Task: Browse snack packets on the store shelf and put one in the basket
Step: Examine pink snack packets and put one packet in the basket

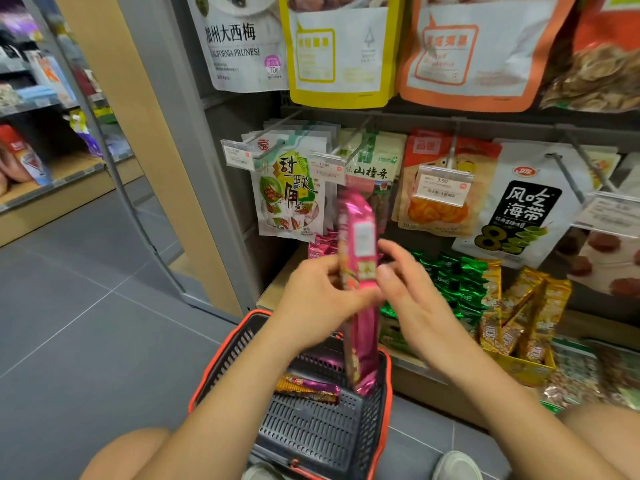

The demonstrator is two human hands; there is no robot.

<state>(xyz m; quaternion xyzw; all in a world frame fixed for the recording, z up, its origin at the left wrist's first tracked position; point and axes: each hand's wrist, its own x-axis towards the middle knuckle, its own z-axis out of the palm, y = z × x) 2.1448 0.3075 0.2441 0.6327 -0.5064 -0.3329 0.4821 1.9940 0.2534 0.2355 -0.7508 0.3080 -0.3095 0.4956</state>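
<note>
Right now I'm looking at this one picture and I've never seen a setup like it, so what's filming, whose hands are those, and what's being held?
There is no machine here. A person wears a wide-angle camera on the head, so the one picture looks forward and down at their own two bare hands. The left hand grips a long pink snack packet, held upright. The right hand is open just beside it. Below them sits a dark basket with a red rim; a gold and purple packet lies inside. Behind is the store shelf: pouches hang on hooks, with green packets and gold packets piled underneath.
</note>
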